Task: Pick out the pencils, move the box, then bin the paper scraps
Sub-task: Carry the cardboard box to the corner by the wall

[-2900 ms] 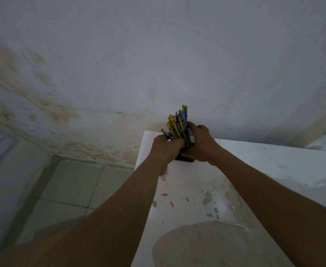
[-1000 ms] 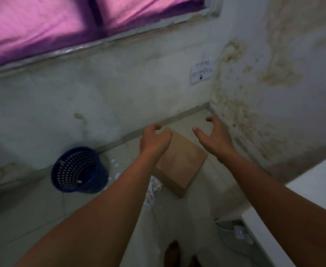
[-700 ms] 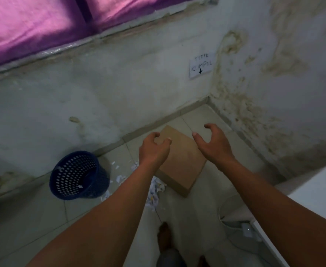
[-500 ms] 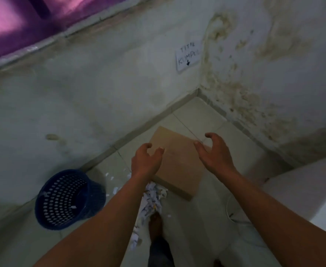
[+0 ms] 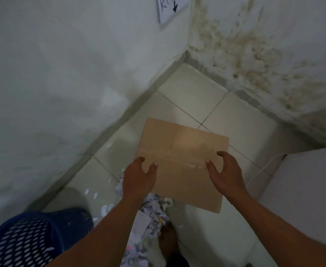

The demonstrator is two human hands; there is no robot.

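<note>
You are holding your left hand [image 5: 139, 179] wide, fingers spread and lightly curved, over the near left edge of the cardboard box [image 5: 183, 149]. Your right hand [image 5: 226, 175] is doing the same over the box's near right side, thumb pointing in towards the other hand. Neither hand is gripping anything, and I cannot tell whether the fingertips are touching the cardboard or hovering just above it. The box is lying flat and closed on the tiled floor [image 5: 193, 93], near the corner where two stained walls are meeting. The paper scraps [image 5: 153, 211] are lying in a heap just beside the box's near left corner, under your left wrist, with a few loose bits trailing towards the blue mesh basket [image 5: 29, 241], which is sitting at the lower left, apart from the box. Your bare foot [image 5: 168, 239] is resting by the heap. A white bench [image 5: 302, 189] is standing at the right, a white cable [image 5: 262, 168] running beside it. A handwritten note [image 5: 170, 10] is hanging on the wall above
</note>
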